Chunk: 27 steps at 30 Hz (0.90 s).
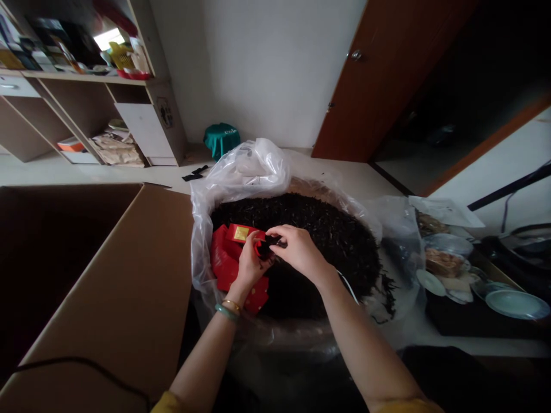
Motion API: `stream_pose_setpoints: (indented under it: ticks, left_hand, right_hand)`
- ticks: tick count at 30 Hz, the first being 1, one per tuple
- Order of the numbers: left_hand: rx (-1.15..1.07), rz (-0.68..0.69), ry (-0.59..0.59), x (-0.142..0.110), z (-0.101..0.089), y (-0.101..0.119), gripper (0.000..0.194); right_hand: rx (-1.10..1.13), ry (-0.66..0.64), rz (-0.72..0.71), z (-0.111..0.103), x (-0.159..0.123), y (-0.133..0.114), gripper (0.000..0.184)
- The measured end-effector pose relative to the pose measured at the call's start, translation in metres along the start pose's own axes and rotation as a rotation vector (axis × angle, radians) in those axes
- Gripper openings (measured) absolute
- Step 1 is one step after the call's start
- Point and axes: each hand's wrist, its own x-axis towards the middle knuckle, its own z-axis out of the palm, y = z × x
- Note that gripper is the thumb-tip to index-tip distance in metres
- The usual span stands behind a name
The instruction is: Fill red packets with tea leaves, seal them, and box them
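Observation:
A big clear plastic bag (200, 229) stands open in front of me, filled with dark, dry strips that look like loose tea leaves (331, 229). Over its left part, my left hand (249, 265) is closed around a small red packet (260, 248), whose mouth faces my right hand. My right hand (299, 248) pinches some dark leaves (274, 240) at that opening. More red packets (226, 261) lie on the leaves beside my left hand, one with a gold label (241, 233). Whether the labelled piece belongs to the held packet I cannot tell.
A large cardboard box (159, 246) stands open at left. Several plates (516, 304) and bagged food (443, 261) are at right. Behind are a teal-covered bin (221, 139), a shelf unit (161, 115) and a brown door (361, 86). Some leaves (387, 295) have spilled at the bag's right edge.

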Motion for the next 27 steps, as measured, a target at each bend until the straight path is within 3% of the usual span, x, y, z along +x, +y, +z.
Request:
stream_pose_setpoints:
  ticks: [4, 7, 11, 13, 18, 22, 27]
  left_hand:
    - [-0.027, -0.066, 0.020, 0.000, 0.002, 0.001, 0.070]
    - [-0.055, -0.102, 0.030, 0.000, 0.001, 0.002, 0.071]
    - [-0.063, -0.078, 0.019, 0.000, -0.002, 0.005, 0.069]
    - [-0.054, -0.060, 0.001, 0.001, -0.004, 0.006, 0.066]
    - [-0.111, -0.118, -0.104, 0.001, -0.004, 0.005, 0.066]
    - [-0.274, -0.256, -0.149, 0.003, 0.000, 0.008, 0.064]
    - [-0.474, -0.390, -0.209, 0.008, 0.000, 0.016, 0.056]
  right_hand:
    - [0.003, 0.052, 0.022, -0.004, -0.009, 0.011, 0.023]
    - [-0.021, -0.002, 0.080, -0.007, -0.020, 0.018, 0.018]
    - [-0.172, 0.002, -0.057, 0.003, -0.026, 0.020, 0.021]
    - [-0.253, 0.012, -0.099, 0.011, -0.024, 0.018, 0.019]
    - [-0.346, -0.025, -0.005, 0.019, -0.012, 0.024, 0.018]
    - [-0.256, 0.031, -0.031, 0.014, -0.007, 0.043, 0.006]
    - [-0.084, 0.166, -0.008, 0.001, -0.008, 0.063, 0.012]
